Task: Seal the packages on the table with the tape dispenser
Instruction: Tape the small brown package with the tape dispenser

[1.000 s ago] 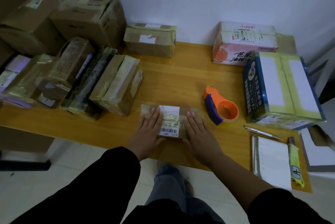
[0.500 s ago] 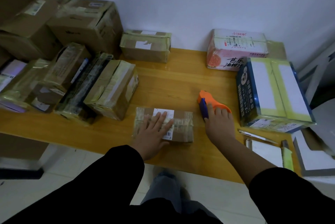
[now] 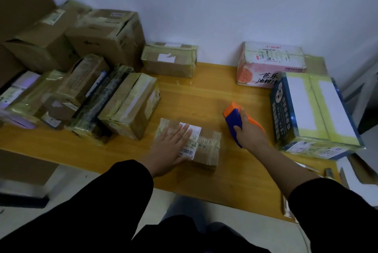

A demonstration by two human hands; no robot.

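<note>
The left hand, fingers spread flat, presses the small brown taped cardboard package near the front edge of the wooden bench; its long axis runs nine to three; the right hand is clasped around the orange and blue tape dispenser; the package lies at nine o'clock from this grip, just beside.

Table: glossy varnished wood. Parcel: cardboard w/ shiny clear tape, paper label. Dispenser: smooth orange/blue plastic.
</note>
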